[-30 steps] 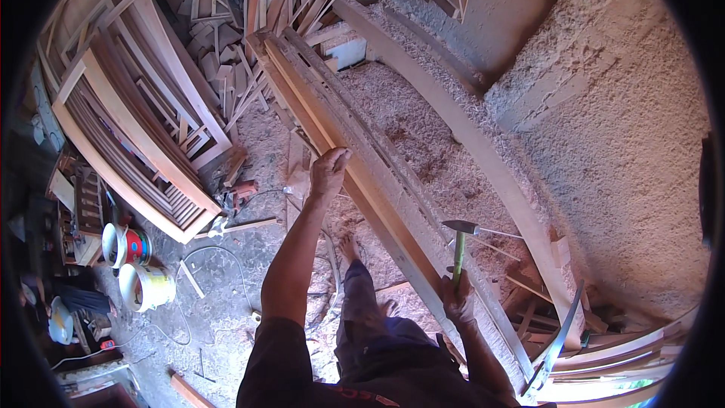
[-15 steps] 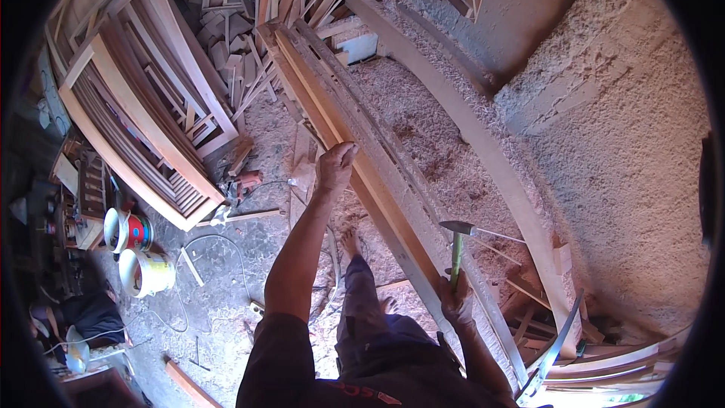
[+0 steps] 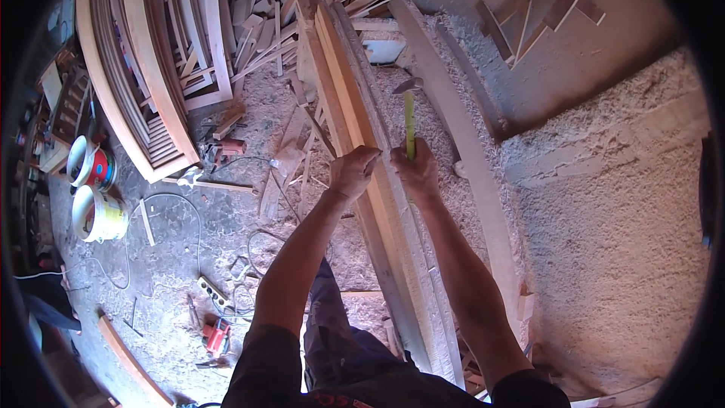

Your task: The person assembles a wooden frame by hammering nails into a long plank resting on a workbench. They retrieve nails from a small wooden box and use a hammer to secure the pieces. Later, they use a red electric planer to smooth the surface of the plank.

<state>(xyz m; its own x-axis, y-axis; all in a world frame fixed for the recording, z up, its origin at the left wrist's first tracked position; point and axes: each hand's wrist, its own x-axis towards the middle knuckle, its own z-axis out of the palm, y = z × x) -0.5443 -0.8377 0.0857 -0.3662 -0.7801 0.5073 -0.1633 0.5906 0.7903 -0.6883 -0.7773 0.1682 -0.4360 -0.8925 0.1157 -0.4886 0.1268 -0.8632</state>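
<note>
— Containers on the floor?
— Far left, well apart from the hands: red-banded bucket (image 3: 91, 166), yellow bucket (image 3: 102, 215) just below it. Labels too small to make out.

— Changed since a second ago?
— Hammer (image 3: 408, 117) up from low at the right to centre, head raised above the frame. View shifted too, louvred shutter (image 3: 143, 83) now upper left.

— Hands?
— Left hand (image 3: 353, 172) clenched on the edge of the long wooden frame (image 3: 377, 181). Right hand (image 3: 414, 168) wrapped round the green handle, just beside the left, touching the frame's right side.

— And the frame?
— Running from top centre down between both forearms, over sawdust (image 3: 604, 242).
</note>
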